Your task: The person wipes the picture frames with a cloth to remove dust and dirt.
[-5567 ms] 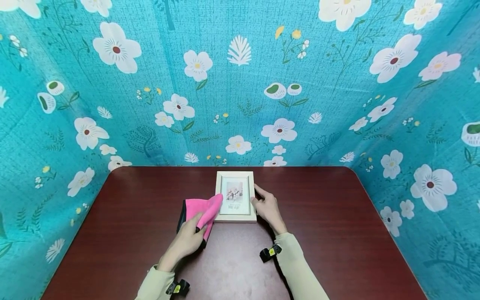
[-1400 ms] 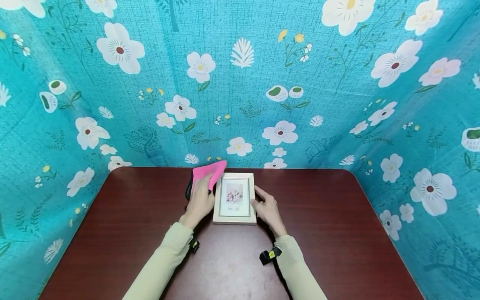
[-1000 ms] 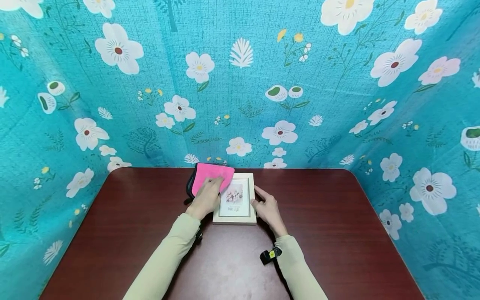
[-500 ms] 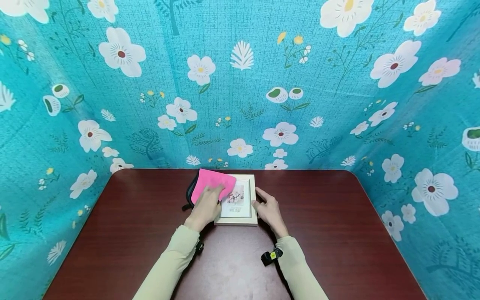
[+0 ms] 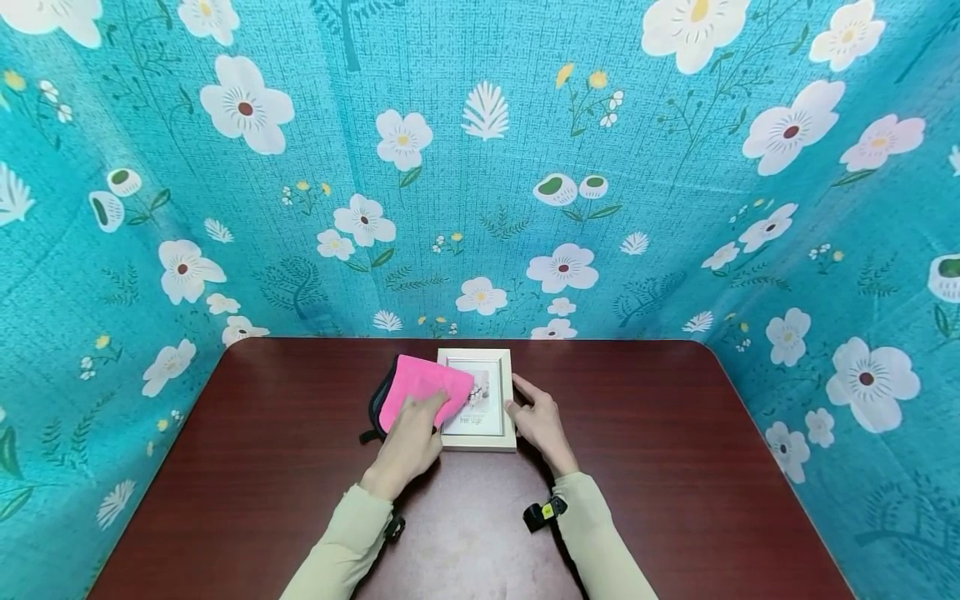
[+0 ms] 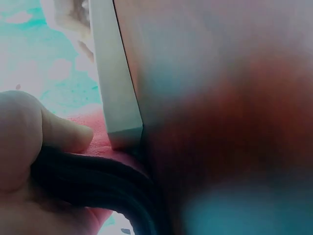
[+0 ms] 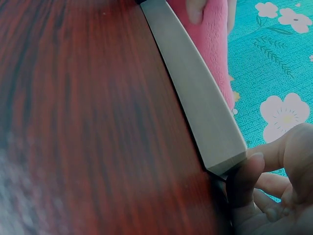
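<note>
A cream-edged picture frame (image 5: 478, 445) with a flower print and a line of lettering lies flat near the table's far edge. My left hand (image 5: 408, 442) grips a pink cloth (image 5: 420, 387) with black trim, which covers the frame's left side and part of the print. In the left wrist view, the fingers and thumb bend round the dark trim (image 6: 93, 178) beside the frame's edge (image 6: 115, 83). On the right, my right hand (image 5: 540, 425) holds the frame's right edge. The right wrist view shows its thumb and finger at the frame's near corner (image 7: 222, 154).
The dark red wooden table (image 5: 637, 467) extends to both sides and toward me. Behind and beside it hangs a blue flowered curtain (image 5: 487, 192). Each sleeve carries a black wrist camera, one of them the right wrist camera (image 5: 545, 512).
From the frame's lower left, my left hand took the cloth up to the top left corner, then over the print's edge and back down toward me. The right hand stayed on the frame.
</note>
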Action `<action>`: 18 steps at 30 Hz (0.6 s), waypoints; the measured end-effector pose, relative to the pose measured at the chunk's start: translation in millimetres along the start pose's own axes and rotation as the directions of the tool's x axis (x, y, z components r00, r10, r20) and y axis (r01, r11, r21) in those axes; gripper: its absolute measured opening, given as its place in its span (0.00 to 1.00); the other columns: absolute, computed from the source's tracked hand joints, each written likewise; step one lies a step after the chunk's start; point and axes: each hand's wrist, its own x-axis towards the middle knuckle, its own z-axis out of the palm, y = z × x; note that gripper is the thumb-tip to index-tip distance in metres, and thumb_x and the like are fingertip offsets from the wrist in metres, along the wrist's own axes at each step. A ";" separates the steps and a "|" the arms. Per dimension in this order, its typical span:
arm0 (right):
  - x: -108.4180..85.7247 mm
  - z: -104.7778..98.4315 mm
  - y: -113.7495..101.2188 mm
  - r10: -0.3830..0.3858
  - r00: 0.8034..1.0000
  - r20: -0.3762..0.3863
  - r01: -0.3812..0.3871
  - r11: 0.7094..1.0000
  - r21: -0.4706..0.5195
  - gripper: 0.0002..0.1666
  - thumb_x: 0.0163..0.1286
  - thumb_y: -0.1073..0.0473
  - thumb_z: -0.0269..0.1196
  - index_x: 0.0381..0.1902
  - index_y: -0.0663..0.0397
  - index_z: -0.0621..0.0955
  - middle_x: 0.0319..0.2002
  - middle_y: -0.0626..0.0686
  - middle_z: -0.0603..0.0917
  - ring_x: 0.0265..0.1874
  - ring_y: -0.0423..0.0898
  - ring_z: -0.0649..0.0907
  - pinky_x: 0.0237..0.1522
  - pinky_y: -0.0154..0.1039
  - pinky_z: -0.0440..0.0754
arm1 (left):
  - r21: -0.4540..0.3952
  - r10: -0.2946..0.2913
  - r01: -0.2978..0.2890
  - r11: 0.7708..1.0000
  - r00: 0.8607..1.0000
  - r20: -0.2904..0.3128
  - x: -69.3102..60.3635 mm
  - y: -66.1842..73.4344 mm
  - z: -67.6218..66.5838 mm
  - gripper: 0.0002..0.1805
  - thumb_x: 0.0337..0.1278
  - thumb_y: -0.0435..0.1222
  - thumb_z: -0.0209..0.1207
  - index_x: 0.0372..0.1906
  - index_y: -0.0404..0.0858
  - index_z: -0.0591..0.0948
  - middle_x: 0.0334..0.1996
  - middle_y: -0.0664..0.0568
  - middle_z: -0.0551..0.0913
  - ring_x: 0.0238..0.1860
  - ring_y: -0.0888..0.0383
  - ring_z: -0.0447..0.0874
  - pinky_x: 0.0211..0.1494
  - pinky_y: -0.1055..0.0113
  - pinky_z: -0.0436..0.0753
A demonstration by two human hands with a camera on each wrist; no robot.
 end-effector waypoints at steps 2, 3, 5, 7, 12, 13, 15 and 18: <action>-0.3 0.0 -0.4 0.005 1.000 0.001 -0.005 1.000 0.002 0.35 0.76 0.61 0.65 0.79 0.44 0.75 0.41 0.55 0.85 0.13 0.40 0.74 0.19 0.35 0.72 | -0.001 0.008 -0.008 1.000 1.000 -0.008 -4.9 0.7 0.4 0.36 0.56 0.18 0.58 0.73 0.34 0.78 0.74 0.41 0.78 0.62 0.43 0.79 0.64 0.51 0.81; -0.6 -0.1 -0.7 0.007 1.000 0.002 -0.007 1.000 0.004 0.35 0.76 0.61 0.66 0.79 0.43 0.75 0.39 0.56 0.84 0.13 0.40 0.74 0.19 0.34 0.72 | -0.003 0.012 -0.012 1.000 1.000 -0.011 -7.2 0.8 0.5 0.36 0.55 0.18 0.58 0.73 0.33 0.78 0.74 0.41 0.78 0.63 0.43 0.79 0.65 0.51 0.81; -1.1 -0.2 -0.9 0.008 1.000 0.003 -0.008 1.000 0.007 0.35 0.76 0.61 0.65 0.79 0.43 0.74 0.41 0.57 0.85 0.13 0.40 0.74 0.19 0.35 0.73 | -0.009 0.016 -0.016 1.000 1.000 -0.012 -12.2 1.2 0.5 0.37 0.54 0.18 0.58 0.73 0.33 0.78 0.74 0.41 0.78 0.60 0.44 0.79 0.63 0.52 0.81; -1.4 -0.1 -1.0 0.013 1.000 0.004 -0.013 1.000 0.007 0.35 0.76 0.61 0.66 0.79 0.43 0.74 0.44 0.59 0.85 0.13 0.40 0.74 0.19 0.34 0.73 | -0.006 0.026 -0.026 1.000 1.000 -0.016 -16.9 1.2 0.3 0.37 0.54 0.18 0.57 0.73 0.33 0.78 0.73 0.42 0.78 0.57 0.47 0.79 0.59 0.54 0.82; -0.8 0.1 -1.7 0.011 1.000 0.001 -0.011 1.000 -0.002 0.36 0.76 0.61 0.66 0.79 0.42 0.74 0.53 0.58 0.87 0.13 0.40 0.73 0.19 0.34 0.72 | 0.009 0.065 -0.065 0.998 0.997 -0.034 -27.2 2.0 -1.3 0.37 0.51 0.18 0.57 0.71 0.33 0.79 0.71 0.42 0.80 0.51 0.49 0.78 0.60 0.53 0.82; -0.7 0.0 -1.9 0.009 1.000 0.000 -0.009 1.000 -0.002 0.35 0.76 0.61 0.66 0.79 0.42 0.74 0.52 0.56 0.87 0.13 0.40 0.73 0.19 0.34 0.72 | 0.011 0.071 -0.071 0.997 0.997 -0.037 -29.3 2.7 -1.9 0.37 0.50 0.17 0.57 0.70 0.33 0.80 0.71 0.42 0.81 0.51 0.49 0.78 0.60 0.53 0.82; -0.3 0.0 -1.6 0.005 1.000 -0.001 -0.005 1.000 0.000 0.35 0.76 0.62 0.66 0.79 0.43 0.74 0.55 0.56 0.87 0.13 0.39 0.73 0.19 0.34 0.72 | 0.012 0.072 -0.072 0.997 0.997 -0.036 -33.1 3.3 -2.2 0.36 0.51 0.17 0.57 0.70 0.33 0.80 0.71 0.42 0.81 0.48 0.50 0.77 0.60 0.53 0.82; 0.4 -0.1 -0.7 0.001 1.000 -0.003 -0.001 1.000 0.005 0.35 0.75 0.62 0.66 0.78 0.44 0.75 0.60 0.55 0.87 0.13 0.39 0.73 0.19 0.34 0.72 | 0.026 0.066 -0.065 0.998 0.997 -0.033 -38.1 5.0 -2.2 0.36 0.52 0.18 0.57 0.70 0.34 0.80 0.70 0.43 0.82 0.47 0.52 0.76 0.56 0.56 0.82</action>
